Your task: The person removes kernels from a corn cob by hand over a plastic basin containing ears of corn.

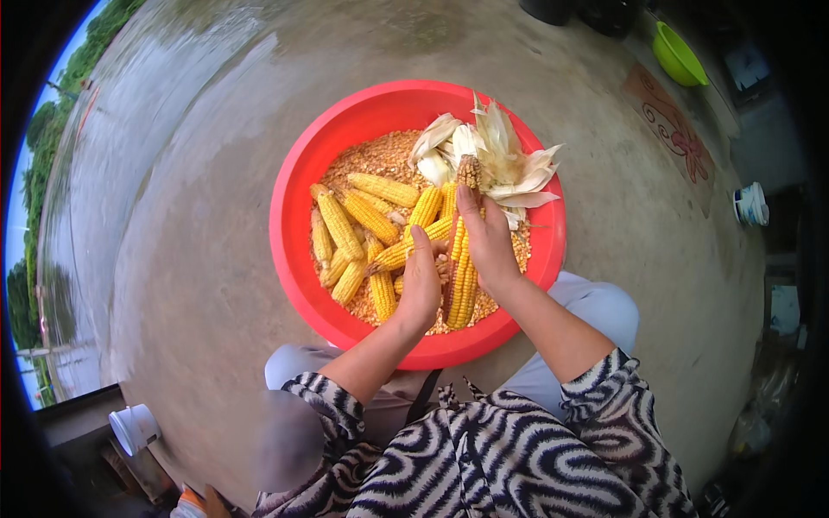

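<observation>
A round red plastic basin (418, 359) stands on the floor before me, with loose corn kernels (382, 152) inside. My right hand (489, 246) is closed around an ear of corn (461, 285), held lengthwise; a strip along its left side shows bare reddish cob. My left hand (421, 278) is just left of that ear, thumb up, its fingers partly hidden; whether it holds kernels or touches the ear I cannot tell. Several husked yellow ears (340, 226) lie on the kernels at the basin's left and middle. Pale dry husks (502, 149) rest at its upper right.
The basin is near my crossed legs on a concrete floor (214, 259). A lime-green basin (677, 55) is at the upper right, beside a patterned mat (677, 133). White buckets stand at the right (751, 204) and lower left (135, 428).
</observation>
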`<move>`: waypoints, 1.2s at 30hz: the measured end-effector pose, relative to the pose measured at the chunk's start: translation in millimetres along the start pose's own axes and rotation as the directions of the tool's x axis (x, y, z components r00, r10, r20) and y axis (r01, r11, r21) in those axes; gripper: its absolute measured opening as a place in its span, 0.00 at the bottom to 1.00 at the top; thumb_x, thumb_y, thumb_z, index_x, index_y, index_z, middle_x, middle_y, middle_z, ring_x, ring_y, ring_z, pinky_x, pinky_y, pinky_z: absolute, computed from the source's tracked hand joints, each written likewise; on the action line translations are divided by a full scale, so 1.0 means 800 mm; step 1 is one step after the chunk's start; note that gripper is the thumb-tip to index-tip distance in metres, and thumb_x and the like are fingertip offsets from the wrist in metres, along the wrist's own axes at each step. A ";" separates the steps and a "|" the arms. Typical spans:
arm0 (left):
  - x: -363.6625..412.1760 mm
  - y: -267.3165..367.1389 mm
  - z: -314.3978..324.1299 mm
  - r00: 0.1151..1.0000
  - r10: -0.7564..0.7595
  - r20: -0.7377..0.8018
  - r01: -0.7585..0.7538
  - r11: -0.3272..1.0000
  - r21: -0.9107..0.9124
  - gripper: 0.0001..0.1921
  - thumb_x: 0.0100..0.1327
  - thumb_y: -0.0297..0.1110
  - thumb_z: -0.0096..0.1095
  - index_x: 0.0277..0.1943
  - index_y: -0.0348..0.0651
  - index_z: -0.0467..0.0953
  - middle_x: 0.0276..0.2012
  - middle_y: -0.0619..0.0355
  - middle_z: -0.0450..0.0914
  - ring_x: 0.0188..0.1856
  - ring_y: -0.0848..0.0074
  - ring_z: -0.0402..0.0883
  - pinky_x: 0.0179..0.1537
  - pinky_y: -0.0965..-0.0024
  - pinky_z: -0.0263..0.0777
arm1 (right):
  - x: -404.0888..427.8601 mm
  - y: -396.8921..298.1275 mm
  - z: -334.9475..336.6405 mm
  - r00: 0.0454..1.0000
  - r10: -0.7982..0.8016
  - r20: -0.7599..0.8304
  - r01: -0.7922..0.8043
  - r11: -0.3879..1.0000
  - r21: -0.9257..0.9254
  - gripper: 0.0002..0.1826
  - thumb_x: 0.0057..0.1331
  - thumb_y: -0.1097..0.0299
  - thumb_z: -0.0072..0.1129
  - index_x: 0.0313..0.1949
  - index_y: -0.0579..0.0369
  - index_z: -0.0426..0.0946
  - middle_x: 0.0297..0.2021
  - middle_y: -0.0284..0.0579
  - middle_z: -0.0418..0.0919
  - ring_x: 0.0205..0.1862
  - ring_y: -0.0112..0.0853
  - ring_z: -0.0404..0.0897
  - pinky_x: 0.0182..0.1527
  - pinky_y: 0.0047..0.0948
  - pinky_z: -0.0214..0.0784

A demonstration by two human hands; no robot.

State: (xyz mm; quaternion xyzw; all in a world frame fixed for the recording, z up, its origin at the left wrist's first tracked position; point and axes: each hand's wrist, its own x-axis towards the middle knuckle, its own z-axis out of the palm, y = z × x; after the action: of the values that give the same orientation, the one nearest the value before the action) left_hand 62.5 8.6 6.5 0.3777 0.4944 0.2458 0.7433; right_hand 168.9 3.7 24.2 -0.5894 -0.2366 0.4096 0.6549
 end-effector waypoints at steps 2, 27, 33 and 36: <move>0.012 -0.019 -0.004 0.993 0.112 -0.026 -0.109 0.990 0.090 0.28 0.69 0.54 0.34 0.37 0.34 0.72 0.28 0.59 0.73 0.30 0.79 0.69 0.32 0.74 0.64 | -0.006 -0.001 -0.001 0.994 -0.027 0.105 0.044 0.985 -0.169 0.21 0.67 0.50 0.47 0.39 0.59 0.70 0.32 0.34 0.70 0.36 0.20 0.66 0.42 0.20 0.60; 0.006 -0.014 0.003 0.985 0.155 -0.079 -0.140 0.976 0.168 0.28 0.70 0.54 0.34 0.27 0.38 0.71 0.17 0.64 0.65 0.19 0.83 0.58 0.22 0.75 0.56 | -0.017 0.018 -0.003 0.976 0.169 0.139 -0.174 0.984 0.022 0.23 0.67 0.48 0.46 0.37 0.59 0.72 0.30 0.34 0.69 0.34 0.20 0.64 0.39 0.20 0.59; 0.013 -0.014 0.000 0.995 0.099 -0.001 -0.098 0.982 -0.159 0.32 0.69 0.56 0.30 0.44 0.28 0.71 0.33 0.51 0.74 0.34 0.75 0.71 0.38 0.69 0.67 | -0.013 0.014 0.001 0.973 0.144 0.178 -0.159 0.984 0.075 0.22 0.68 0.48 0.44 0.35 0.57 0.71 0.29 0.33 0.67 0.33 0.20 0.63 0.38 0.19 0.58; 0.020 -0.028 -0.006 0.947 0.322 0.000 -0.319 0.936 0.152 0.26 0.69 0.51 0.39 0.43 0.29 0.70 0.31 0.55 0.73 0.35 0.78 0.69 0.38 0.74 0.66 | -0.019 0.009 0.007 0.968 0.166 0.186 -0.177 0.983 0.044 0.22 0.68 0.48 0.42 0.34 0.56 0.70 0.29 0.33 0.67 0.33 0.20 0.63 0.39 0.20 0.58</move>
State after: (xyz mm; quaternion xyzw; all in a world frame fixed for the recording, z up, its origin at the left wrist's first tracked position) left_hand 63.9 9.0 -21.1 0.5050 0.4528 0.3304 0.6564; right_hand 153.9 -5.8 20.9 -0.5478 -0.2313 0.5237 0.6101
